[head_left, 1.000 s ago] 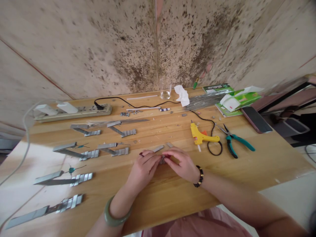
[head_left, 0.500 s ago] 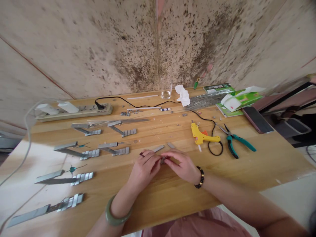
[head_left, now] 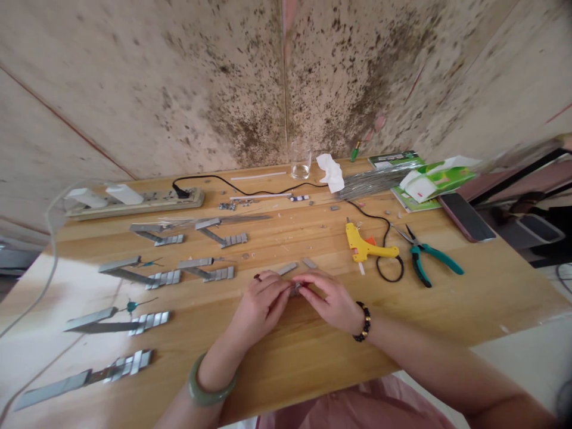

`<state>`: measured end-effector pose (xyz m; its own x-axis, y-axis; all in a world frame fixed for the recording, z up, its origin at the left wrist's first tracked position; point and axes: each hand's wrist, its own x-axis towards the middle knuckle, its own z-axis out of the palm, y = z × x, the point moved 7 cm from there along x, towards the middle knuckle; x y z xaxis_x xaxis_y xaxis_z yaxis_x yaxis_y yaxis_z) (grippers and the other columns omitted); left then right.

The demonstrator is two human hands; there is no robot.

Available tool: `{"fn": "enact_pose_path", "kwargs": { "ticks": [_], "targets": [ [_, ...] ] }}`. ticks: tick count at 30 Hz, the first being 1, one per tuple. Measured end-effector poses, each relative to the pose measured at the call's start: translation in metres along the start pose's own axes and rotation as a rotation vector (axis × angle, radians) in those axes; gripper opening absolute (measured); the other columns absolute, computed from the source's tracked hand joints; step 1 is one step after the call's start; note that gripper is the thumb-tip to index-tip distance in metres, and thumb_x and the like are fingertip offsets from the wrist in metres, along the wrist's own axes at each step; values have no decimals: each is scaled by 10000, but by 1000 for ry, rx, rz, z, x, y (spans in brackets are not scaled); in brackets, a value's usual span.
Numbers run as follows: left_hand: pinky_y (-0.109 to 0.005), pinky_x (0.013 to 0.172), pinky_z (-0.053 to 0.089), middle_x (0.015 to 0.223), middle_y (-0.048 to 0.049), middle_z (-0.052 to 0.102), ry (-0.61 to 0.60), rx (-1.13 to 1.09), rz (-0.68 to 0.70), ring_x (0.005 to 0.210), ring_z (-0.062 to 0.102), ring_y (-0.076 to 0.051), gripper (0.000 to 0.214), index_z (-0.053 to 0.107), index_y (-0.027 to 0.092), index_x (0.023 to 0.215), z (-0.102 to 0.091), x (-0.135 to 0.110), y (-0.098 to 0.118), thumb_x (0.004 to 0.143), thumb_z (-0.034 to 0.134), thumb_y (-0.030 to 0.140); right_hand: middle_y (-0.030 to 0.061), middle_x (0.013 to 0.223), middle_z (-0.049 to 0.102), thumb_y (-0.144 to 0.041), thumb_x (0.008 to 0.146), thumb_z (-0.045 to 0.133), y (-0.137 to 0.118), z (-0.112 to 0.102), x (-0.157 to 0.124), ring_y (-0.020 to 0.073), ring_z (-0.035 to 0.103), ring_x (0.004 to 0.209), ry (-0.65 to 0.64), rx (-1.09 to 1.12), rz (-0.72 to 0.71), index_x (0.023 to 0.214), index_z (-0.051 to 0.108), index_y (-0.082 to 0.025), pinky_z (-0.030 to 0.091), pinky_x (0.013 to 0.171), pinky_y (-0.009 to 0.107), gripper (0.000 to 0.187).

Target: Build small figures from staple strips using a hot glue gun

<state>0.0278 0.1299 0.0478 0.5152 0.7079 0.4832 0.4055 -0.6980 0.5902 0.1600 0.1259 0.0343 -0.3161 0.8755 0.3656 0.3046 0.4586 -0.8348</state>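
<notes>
My left hand [head_left: 261, 307] and my right hand [head_left: 329, 298] meet over the middle of the wooden table [head_left: 290, 351]. Both pinch a small grey metal piece [head_left: 295, 289] between their fingertips, and most of it is hidden by the fingers. Two loose grey strips [head_left: 286, 268] lie just beyond the hands. A green bangle circles my left wrist and a dark bead bracelet my right.
Several grey strip assemblies [head_left: 147, 322] lie in rows at the left. A yellow glue gun [head_left: 364, 245] and teal pliers [head_left: 426, 257] rest at the right, with a phone [head_left: 467, 215], tissue pack [head_left: 440, 177] and wire bundle [head_left: 370, 182]. A power strip [head_left: 134, 202] and glass [head_left: 300, 159] stand at the back.
Both hands stay pinched together over the small piece, with only slight finger shifts. The view has drifted a little.
</notes>
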Motion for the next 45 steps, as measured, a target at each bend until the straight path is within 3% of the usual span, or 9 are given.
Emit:
{"fn": "enact_pose_path", "kwargs": {
  "ticks": [11,24,33,41,45],
  "targets": [
    [-343,734,453,821,-63,653,-38,99,78,780,575,-173,146,592,167,956,2,-1,3,893,477,101,46,1028,680,-179,901,507,1,2,0,160,624,964,-14,-8,-28,1116,606,-228,501,886,322,242],
    [-340,701,457,759,-51,637,29,369,99,733,582,-180,124,556,163,905,4,2,9,884,450,102,38,970,679,-180,871,531,3,2,1,150,644,863,-7,67,105,1095,595,-227,533,809,293,238],
    [-335,728,457,776,-42,641,37,292,73,740,575,-173,124,548,175,923,0,2,9,891,452,102,49,989,663,-201,880,523,6,5,-2,149,636,886,-34,110,127,1111,578,-219,533,830,291,238],
    [-346,777,467,901,-74,673,-2,143,28,825,610,-179,190,568,191,1055,1,-2,2,914,444,160,42,945,660,-196,866,541,13,3,-2,143,640,878,-2,225,173,1140,556,-216,546,820,286,275],
    [-334,757,461,868,-56,675,-11,154,48,799,604,-169,168,583,195,1016,3,-2,2,906,467,141,39,933,662,-209,863,555,14,5,-2,142,645,874,1,276,188,1141,557,-221,550,822,290,278]
  ]
}}
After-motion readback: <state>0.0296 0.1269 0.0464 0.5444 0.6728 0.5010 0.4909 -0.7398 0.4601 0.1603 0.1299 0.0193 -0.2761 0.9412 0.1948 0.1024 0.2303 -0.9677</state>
